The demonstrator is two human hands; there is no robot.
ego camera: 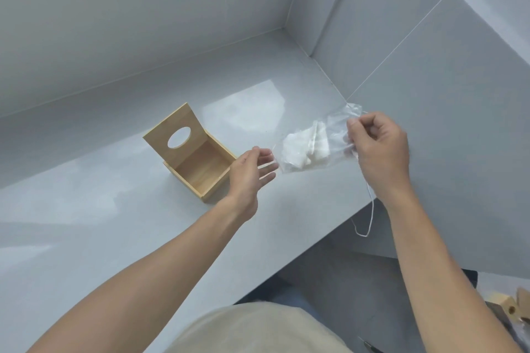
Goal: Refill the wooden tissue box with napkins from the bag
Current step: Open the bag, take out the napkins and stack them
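The wooden tissue box (198, 172) stands on the grey table, its lid (175, 135) with a round hole tipped up and its inside empty. A clear plastic bag (329, 140) with white napkins (304, 147) inside hangs above the table to the box's right. My right hand (378, 149) pinches the bag's upper right end, and a thin white string (370, 209) dangles below that hand. My left hand (252, 172) sits at the bag's left end with fingers spread, thumb and forefinger touching the plastic edge.
Grey walls close the table (114, 223) at the back and right. The table's front edge runs diagonally at lower right, with dark floor below. Small wooden pieces (513, 309) lie at the bottom right corner.
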